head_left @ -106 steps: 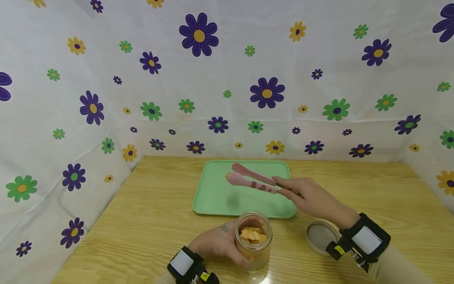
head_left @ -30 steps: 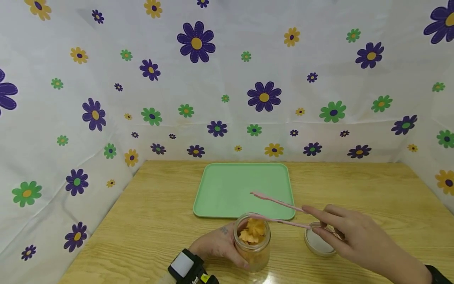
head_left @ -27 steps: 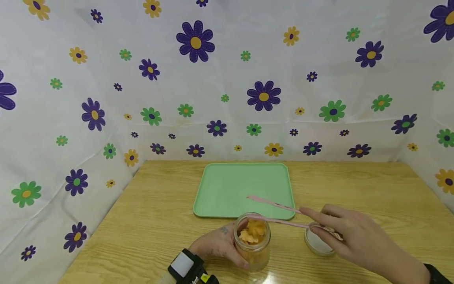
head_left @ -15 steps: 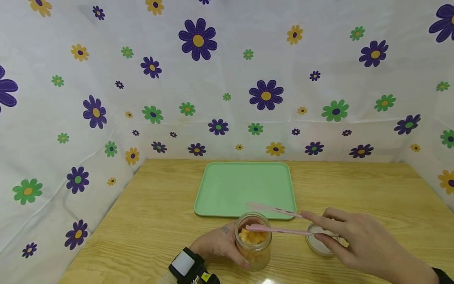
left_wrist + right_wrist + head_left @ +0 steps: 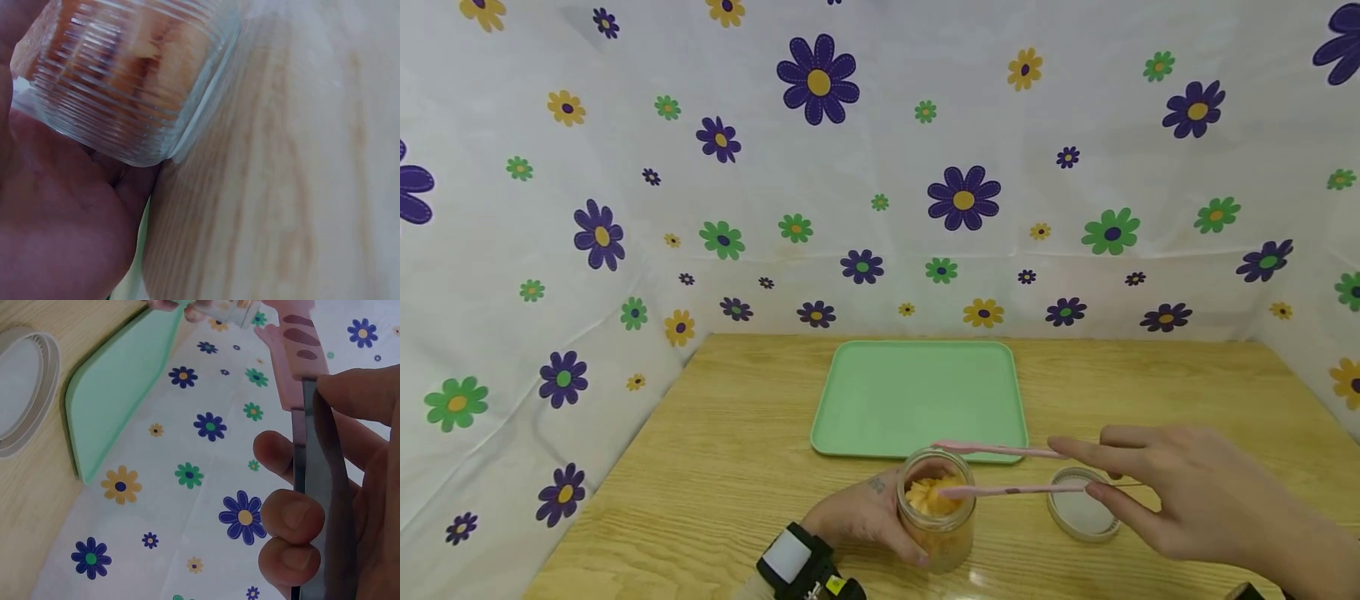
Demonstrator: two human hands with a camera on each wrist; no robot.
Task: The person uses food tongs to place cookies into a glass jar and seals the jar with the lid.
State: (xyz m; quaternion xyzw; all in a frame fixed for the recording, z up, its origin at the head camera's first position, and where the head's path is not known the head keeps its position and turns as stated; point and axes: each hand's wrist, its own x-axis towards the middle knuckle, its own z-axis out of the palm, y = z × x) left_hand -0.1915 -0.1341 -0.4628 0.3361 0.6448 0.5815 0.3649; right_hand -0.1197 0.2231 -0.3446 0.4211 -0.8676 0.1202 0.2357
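Observation:
My left hand [image 5: 865, 517] grips a clear glass jar [image 5: 943, 542] that stands on the table; in the left wrist view its ribbed wall [image 5: 125, 87] shows orange pieces inside. Those crinkled orange snack pieces [image 5: 925, 495] are visible through the jar's open mouth. My right hand [image 5: 1195, 492] holds a pair of pink-tipped tongs [image 5: 1011, 490] with dark metal handles [image 5: 325, 487], thumb on one side and fingers on the other. The tongs' arms are spread: the nearer tip overlaps the jar's mouth at the orange pieces, while the farther one overlaps the far rim.
Beyond the jar lies a mint green tray [image 5: 917, 400]. A round jar lid [image 5: 1082, 507] rests on the wooden table [image 5: 737, 417] to the right of the jar, partly under the right hand's reach. A white flower-printed cloth [image 5: 880, 150] encloses the back and sides.
The tongs have come from over the tray back to the jar and spread apart. Over the last second their nearer tip dropped from the far rim into the jar's mouth area. The left hand stays.

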